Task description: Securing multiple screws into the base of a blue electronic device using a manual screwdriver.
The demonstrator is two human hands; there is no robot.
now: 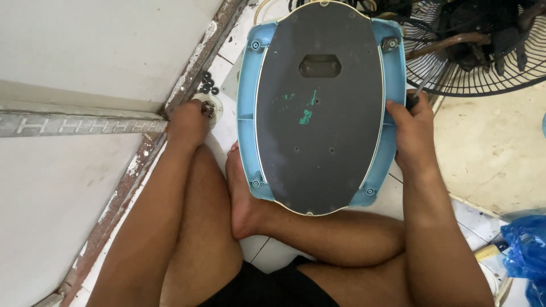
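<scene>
A light blue fan base (248, 85) lies upside down on my crossed legs, its dark grey oval bottom plate (318, 125) facing up with green paint flecks and a cut-out hole. My right hand (412, 133) rests on the base's right rim and is shut on a screwdriver (422, 86) with a dark handle. Over at the left, my left hand (187, 122) reaches down to a small clear dish (211, 108) of screws on the floor; its fingers are curled and I cannot see whether they hold anything.
Small black washers (208, 84) lie by the dish. A fan with black wire guard (483, 51) stands at top right. White panels with a worn metal frame (142, 153) fill the left. A blue plastic bag (526, 250) sits at lower right on the tiled floor.
</scene>
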